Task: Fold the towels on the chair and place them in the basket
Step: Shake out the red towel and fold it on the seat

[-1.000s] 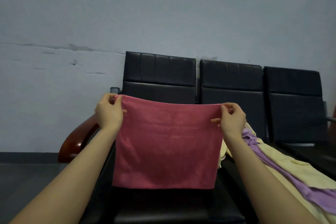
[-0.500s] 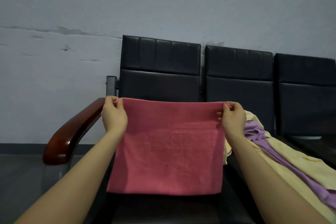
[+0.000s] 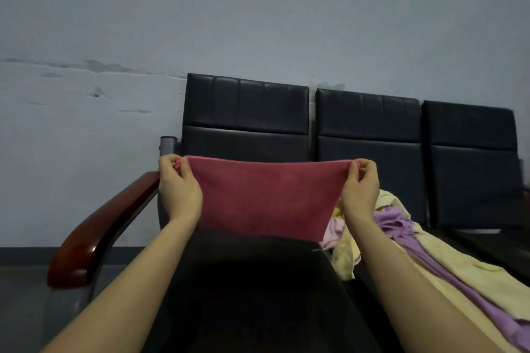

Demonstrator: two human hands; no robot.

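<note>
Nearest the camera, both of my forearms reach forward over the dark seat of the chair [image 3: 258,281], whose black cushion fills the lower middle of the view. At the end of them, my left hand [image 3: 179,189] pinches the upper left corner of the pink towel [image 3: 266,198] between thumb and curled fingers, and my right hand [image 3: 360,189] pinches the upper right corner the same way. Between the two hands the towel's top edge is pulled taut and nearly level, and the cloth hangs down in front of the chair's backrest, narrowing toward its lower edge, which ends above the seat without resting on it. Just right of the towel and partly behind my right forearm lies a loose heap of unfolded towels on the next seat: a pale yellow towel [image 3: 464,275], a purple towel [image 3: 401,226] draped across it, and a light pink one [image 3: 334,231] peeking out at the heap's near left side. To the left, a glossy reddish-brown wooden armrest [image 3: 97,232] curves down beside the seat. Farther back stand three black padded backrests [image 3: 367,129] in a row, against a pale grey wall [image 3: 258,14] with cracked, peeling patches on its left part.
</note>
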